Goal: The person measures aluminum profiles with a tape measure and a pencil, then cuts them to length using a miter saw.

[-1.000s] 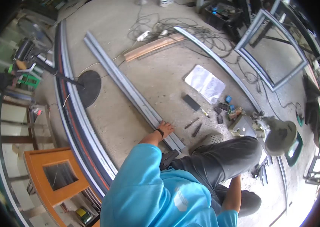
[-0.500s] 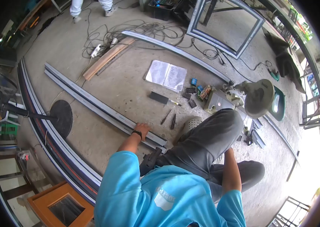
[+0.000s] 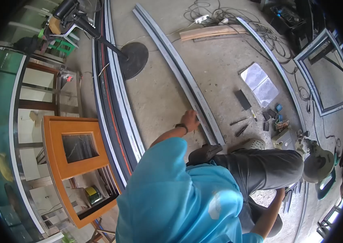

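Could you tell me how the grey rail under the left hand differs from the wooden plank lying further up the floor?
The grey rail is long, metallic and grooved; the wooden plank is shorter, brown and plain. The left hand rests on the rail, while nothing touches the plank. The rail runs away from the person; the plank lies crosswise. Both lie flat on the concrete floor.

No legible text or labels

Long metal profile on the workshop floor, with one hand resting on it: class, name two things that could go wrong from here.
1. The left hand rests on the metal profile; its edges may cut or pinch the bare fingers.
2. Loose cables and the wooden plank lie near its far end, so dragging it could snag them.
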A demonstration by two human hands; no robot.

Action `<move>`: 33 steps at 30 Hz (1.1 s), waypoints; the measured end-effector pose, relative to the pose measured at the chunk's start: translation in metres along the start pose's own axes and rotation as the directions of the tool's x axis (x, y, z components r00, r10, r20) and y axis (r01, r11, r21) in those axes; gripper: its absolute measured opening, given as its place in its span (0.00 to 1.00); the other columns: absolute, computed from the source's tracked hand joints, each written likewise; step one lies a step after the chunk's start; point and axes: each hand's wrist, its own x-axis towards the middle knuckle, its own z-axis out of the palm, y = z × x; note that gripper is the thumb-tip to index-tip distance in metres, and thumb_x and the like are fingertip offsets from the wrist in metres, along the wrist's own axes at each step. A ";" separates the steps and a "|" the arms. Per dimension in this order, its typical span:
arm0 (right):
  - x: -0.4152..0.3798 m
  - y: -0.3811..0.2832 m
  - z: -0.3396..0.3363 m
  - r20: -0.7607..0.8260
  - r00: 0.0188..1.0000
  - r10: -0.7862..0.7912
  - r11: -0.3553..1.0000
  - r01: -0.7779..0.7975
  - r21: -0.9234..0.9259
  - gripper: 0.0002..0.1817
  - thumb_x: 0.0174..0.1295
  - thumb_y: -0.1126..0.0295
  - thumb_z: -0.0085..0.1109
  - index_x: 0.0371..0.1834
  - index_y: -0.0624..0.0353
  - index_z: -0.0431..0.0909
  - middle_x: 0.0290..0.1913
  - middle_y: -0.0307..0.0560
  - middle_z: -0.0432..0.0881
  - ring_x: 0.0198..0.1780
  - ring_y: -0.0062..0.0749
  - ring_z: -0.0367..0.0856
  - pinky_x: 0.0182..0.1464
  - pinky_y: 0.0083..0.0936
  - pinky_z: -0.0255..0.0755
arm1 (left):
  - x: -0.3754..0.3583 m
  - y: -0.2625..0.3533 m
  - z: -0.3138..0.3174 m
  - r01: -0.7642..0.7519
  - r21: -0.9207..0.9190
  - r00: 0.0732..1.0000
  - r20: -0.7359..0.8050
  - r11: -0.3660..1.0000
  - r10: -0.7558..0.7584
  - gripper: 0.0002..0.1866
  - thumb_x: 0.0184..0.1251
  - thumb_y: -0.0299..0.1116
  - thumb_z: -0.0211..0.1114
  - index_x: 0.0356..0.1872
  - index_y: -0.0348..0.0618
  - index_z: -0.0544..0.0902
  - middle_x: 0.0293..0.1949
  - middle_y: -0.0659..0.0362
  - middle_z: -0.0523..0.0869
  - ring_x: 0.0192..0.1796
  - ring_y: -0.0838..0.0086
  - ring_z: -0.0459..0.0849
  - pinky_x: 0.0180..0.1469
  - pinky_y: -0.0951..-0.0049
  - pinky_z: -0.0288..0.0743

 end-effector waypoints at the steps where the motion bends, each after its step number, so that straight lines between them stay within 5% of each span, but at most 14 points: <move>1: -0.002 0.002 -0.003 0.006 1.000 -0.011 1.000 0.011 -0.007 0.18 0.66 0.67 0.66 0.56 0.64 0.82 0.52 0.63 0.86 0.51 0.50 0.86 0.51 0.41 0.77 | -0.011 -0.028 0.014 -0.001 -0.051 0.998 -0.070 0.999 -0.003 0.29 0.64 0.41 0.72 0.61 0.41 0.72 0.61 0.43 0.75 0.60 0.47 0.78 0.59 0.47 0.75; 4: -0.047 0.015 -0.017 -0.056 0.998 -0.011 1.000 0.011 -0.015 0.18 0.65 0.67 0.66 0.56 0.64 0.82 0.52 0.64 0.86 0.51 0.50 0.86 0.51 0.42 0.77 | -0.031 -0.046 0.020 0.078 -0.418 0.995 -0.022 0.905 -0.096 0.14 0.69 0.35 0.67 0.50 0.39 0.83 0.44 0.44 0.90 0.48 0.45 0.88 0.53 0.52 0.81; 6: -0.112 -0.034 -0.064 -0.270 0.938 0.217 0.973 -0.186 0.136 0.14 0.65 0.68 0.67 0.48 0.66 0.80 0.42 0.64 0.84 0.42 0.52 0.83 0.45 0.44 0.75 | -0.027 -0.007 0.007 -0.034 -0.350 0.999 0.004 0.936 0.038 0.10 0.69 0.36 0.69 0.41 0.39 0.89 0.36 0.49 0.92 0.40 0.59 0.90 0.46 0.62 0.83; 8: -0.169 -0.072 -0.083 -0.486 0.570 0.663 0.662 -0.143 0.736 0.12 0.70 0.72 0.64 0.50 0.67 0.79 0.45 0.50 0.85 0.43 0.35 0.82 0.47 0.35 0.76 | 0.039 -0.001 0.030 -0.190 -0.562 0.967 0.034 0.805 0.251 0.12 0.71 0.37 0.68 0.49 0.42 0.88 0.46 0.53 0.92 0.43 0.62 0.89 0.48 0.60 0.84; 10: -0.244 -0.054 -0.071 -0.717 0.353 0.601 0.780 -0.066 0.622 0.15 0.67 0.74 0.67 0.54 0.65 0.78 0.45 0.43 0.82 0.49 0.27 0.82 0.49 0.26 0.80 | 0.100 0.095 0.020 -0.365 -0.476 0.921 -0.059 0.800 0.385 0.13 0.76 0.38 0.63 0.50 0.41 0.86 0.45 0.54 0.90 0.41 0.62 0.87 0.47 0.59 0.83; 11: -0.282 -0.074 -0.081 -0.656 0.258 0.710 0.688 -0.051 0.724 0.13 0.67 0.79 0.63 0.55 0.64 0.78 0.45 0.43 0.83 0.49 0.27 0.83 0.52 0.28 0.81 | 0.122 0.156 0.008 -0.441 -0.489 0.889 -0.118 0.753 0.443 0.14 0.78 0.39 0.61 0.51 0.41 0.85 0.45 0.55 0.89 0.40 0.61 0.86 0.47 0.59 0.82; 12: -0.353 -0.080 -0.053 -0.645 0.110 0.757 0.649 -0.001 0.761 0.12 0.69 0.80 0.60 0.54 0.63 0.80 0.45 0.45 0.85 0.48 0.30 0.84 0.54 0.30 0.81 | 0.133 0.219 0.039 -0.692 -0.383 0.691 -0.105 0.613 0.715 0.17 0.81 0.41 0.60 0.50 0.36 0.84 0.37 0.53 0.88 0.37 0.64 0.85 0.44 0.64 0.81; 13: -0.331 -0.063 -0.022 -0.635 -0.097 0.767 0.638 0.007 0.770 0.09 0.70 0.76 0.56 0.49 0.65 0.81 0.41 0.51 0.89 0.45 0.31 0.87 0.50 0.31 0.80 | 0.103 0.318 -0.047 -0.618 -0.577 0.766 -0.291 0.534 0.573 0.19 0.84 0.43 0.58 0.49 0.32 0.83 0.35 0.53 0.86 0.35 0.69 0.83 0.40 0.69 0.81; 15: -0.379 -0.090 0.049 -0.361 -0.372 0.855 0.304 -0.205 0.931 0.15 0.68 0.64 0.62 0.49 0.66 0.82 0.46 0.59 0.89 0.48 0.45 0.89 0.52 0.37 0.82 | 0.114 0.421 -0.062 -0.686 -0.632 0.646 -0.298 0.362 0.703 0.19 0.83 0.42 0.61 0.52 0.31 0.83 0.36 0.56 0.85 0.35 0.72 0.83 0.38 0.72 0.80; 19: -0.398 -0.155 0.197 0.106 -0.405 0.908 -0.210 -0.223 0.952 0.20 0.66 0.60 0.65 0.52 0.66 0.82 0.54 0.59 0.87 0.59 0.48 0.85 0.61 0.41 0.78 | 0.098 0.543 -0.084 -0.645 -0.754 0.496 -0.289 0.125 0.819 0.17 0.82 0.40 0.63 0.53 0.34 0.84 0.37 0.58 0.86 0.36 0.76 0.83 0.40 0.75 0.81; 22: -0.381 -0.154 0.224 0.257 -0.419 0.871 -0.326 -0.102 0.940 0.21 0.67 0.60 0.65 0.55 0.65 0.81 0.55 0.58 0.86 0.59 0.48 0.84 0.62 0.41 0.77 | 0.099 0.575 -0.063 -0.553 -0.826 0.510 -0.230 0.110 0.829 0.14 0.81 0.39 0.63 0.52 0.38 0.85 0.37 0.60 0.86 0.36 0.78 0.83 0.40 0.78 0.81; 26: -0.363 -0.072 0.208 -0.009 -0.370 0.929 -0.030 -0.100 0.995 0.20 0.72 0.61 0.63 0.58 0.67 0.80 0.55 0.56 0.84 0.56 0.42 0.82 0.61 0.35 0.75 | 0.112 0.524 -0.026 -0.415 -0.852 0.632 -0.018 0.320 0.774 0.11 0.81 0.39 0.63 0.50 0.41 0.82 0.37 0.58 0.88 0.33 0.76 0.86 0.38 0.75 0.83; 28: -0.361 0.001 0.212 -0.315 -0.290 0.904 0.303 -0.084 0.949 0.24 0.72 0.62 0.63 0.63 0.69 0.77 0.57 0.55 0.84 0.54 0.38 0.82 0.58 0.32 0.76 | 0.116 0.476 -0.023 -0.540 -0.688 0.625 0.057 0.485 0.778 0.08 0.79 0.37 0.64 0.45 0.44 0.84 0.34 0.63 0.86 0.32 0.80 0.84 0.37 0.76 0.80; 33: -0.295 0.185 0.035 -0.766 -0.315 0.560 0.825 0.130 0.549 0.19 0.78 0.68 0.59 0.61 0.76 0.77 0.57 0.65 0.84 0.51 0.49 0.89 0.54 0.42 0.88 | 0.127 0.299 0.011 -0.400 -0.320 0.844 0.237 0.859 0.481 0.19 0.69 0.46 0.73 0.47 0.40 0.84 0.39 0.54 0.89 0.42 0.67 0.88 0.45 0.64 0.82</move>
